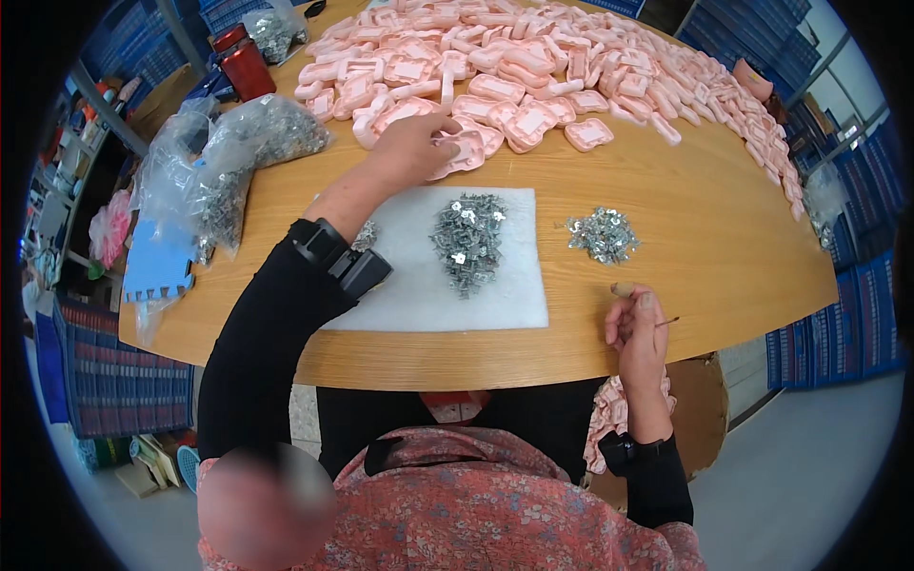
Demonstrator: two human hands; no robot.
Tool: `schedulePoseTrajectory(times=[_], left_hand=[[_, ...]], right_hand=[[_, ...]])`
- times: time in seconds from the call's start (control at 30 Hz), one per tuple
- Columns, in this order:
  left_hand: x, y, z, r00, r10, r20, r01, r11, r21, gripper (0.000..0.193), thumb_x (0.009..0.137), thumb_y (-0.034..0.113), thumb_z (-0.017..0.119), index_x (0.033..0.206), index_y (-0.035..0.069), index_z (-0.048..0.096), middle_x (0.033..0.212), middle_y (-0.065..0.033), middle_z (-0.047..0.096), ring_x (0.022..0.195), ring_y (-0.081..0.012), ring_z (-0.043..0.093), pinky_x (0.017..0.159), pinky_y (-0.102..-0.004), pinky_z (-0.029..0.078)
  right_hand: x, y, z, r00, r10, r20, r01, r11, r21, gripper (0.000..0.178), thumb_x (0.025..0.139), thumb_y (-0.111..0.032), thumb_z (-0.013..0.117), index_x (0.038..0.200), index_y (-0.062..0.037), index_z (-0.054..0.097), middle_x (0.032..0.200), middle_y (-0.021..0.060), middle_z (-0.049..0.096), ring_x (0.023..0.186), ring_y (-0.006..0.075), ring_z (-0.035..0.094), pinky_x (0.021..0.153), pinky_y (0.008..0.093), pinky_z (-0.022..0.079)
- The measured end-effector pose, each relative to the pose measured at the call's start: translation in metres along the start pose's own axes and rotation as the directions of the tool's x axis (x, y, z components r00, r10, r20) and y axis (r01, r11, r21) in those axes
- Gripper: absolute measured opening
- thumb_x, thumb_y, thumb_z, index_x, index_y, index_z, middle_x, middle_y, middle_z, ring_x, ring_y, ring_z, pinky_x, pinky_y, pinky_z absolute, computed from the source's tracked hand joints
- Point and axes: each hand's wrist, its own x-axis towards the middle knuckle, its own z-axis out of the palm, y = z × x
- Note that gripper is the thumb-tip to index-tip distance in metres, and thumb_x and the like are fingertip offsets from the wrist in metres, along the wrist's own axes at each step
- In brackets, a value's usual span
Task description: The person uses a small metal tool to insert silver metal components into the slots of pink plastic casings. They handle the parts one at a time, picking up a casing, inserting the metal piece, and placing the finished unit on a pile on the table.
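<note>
My left hand (411,150) reaches over the table to the near edge of a big heap of pink plastic shells (533,57). Its thumb and fingers close on the edge of one pink plastic shell (466,152); the grip is partly hidden. At the table's front edge, my right hand (638,328) has its fingers curled round a thin dark stick-like tool (672,321), mostly hidden. Small metal pieces (468,243) lie piled on a white foam sheet (381,309). A smaller pile of metal pieces (603,236) sits on the wood beyond my right hand.
Clear plastic bags of metal parts (224,176) lie at the left on a blue foam mat (157,262). A red jar (245,67) stands behind them. Below the table's right front edge, a cardboard box (700,409) holds more pink shells. Blue crates (838,324) are stacked around.
</note>
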Motion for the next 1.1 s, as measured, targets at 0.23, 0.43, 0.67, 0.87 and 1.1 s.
schedulePoseTrajectory(times=[0.23,0.43,0.67,0.87,1.1], left_hand=[[-0.051,0.050,-0.031,0.996,0.000,0.093,0.043,0.885,-0.463,0.030,0.090,0.017,0.066,0.115,0.003,0.067,0.100,-0.0079,0.071,0.084,-0.0123,0.066,0.071,-0.0273,0.054],[-0.138,0.124,-0.009,0.750,0.653,0.107,-0.655,0.755,-0.024,0.035,0.074,0.008,0.069,0.109,0.011,0.067,0.092,-0.0061,0.064,0.091,-0.0247,0.063,0.079,-0.0365,0.049],[-0.191,0.127,0.000,0.764,0.645,-0.011,-0.645,0.762,-0.061,0.046,0.073,0.010,0.074,0.117,0.010,0.063,0.108,-0.0076,0.061,0.105,-0.0262,0.059,0.092,-0.0382,0.046],[-0.217,0.102,0.021,0.995,0.086,-0.042,-0.095,0.886,-0.454,0.060,0.081,0.004,0.071,0.137,0.005,0.050,0.116,-0.0098,0.059,0.108,-0.0253,0.059,0.095,-0.0362,0.047],[-0.217,0.093,0.033,0.935,0.018,0.354,0.323,0.371,-0.871,0.060,0.092,-0.003,0.054,0.148,-0.001,0.032,0.131,-0.0109,0.055,0.124,-0.0174,0.052,0.106,-0.0333,0.042]], right_hand=[[-0.006,-0.028,0.023,0.986,0.081,0.148,-0.080,0.997,-0.010,0.030,0.106,-0.029,0.045,0.109,-0.0025,0.060,0.077,0.0023,0.060,0.058,0.0059,0.049,0.049,0.0190,0.036],[-0.023,-0.048,0.046,0.812,0.432,0.393,-0.547,0.798,0.252,0.035,0.105,-0.034,0.046,0.116,-0.0016,0.056,0.083,0.0066,0.063,0.058,0.0100,0.057,0.044,0.0188,0.036],[-0.043,-0.029,0.051,0.769,0.443,0.461,-0.587,0.775,0.235,0.029,0.100,-0.021,0.058,0.122,-0.0031,0.053,0.091,0.0045,0.064,0.062,0.0079,0.059,0.045,0.0170,0.037],[-0.042,-0.022,0.053,0.861,0.362,0.357,-0.436,0.887,0.152,0.030,0.099,-0.020,0.061,0.124,-0.0065,0.051,0.093,0.0020,0.065,0.067,0.0051,0.058,0.050,0.0163,0.036],[-0.043,-0.023,0.059,0.870,0.327,0.370,-0.408,0.898,0.165,0.027,0.099,-0.023,0.061,0.120,-0.0101,0.051,0.092,0.0010,0.064,0.068,0.0058,0.057,0.050,0.0172,0.036]])
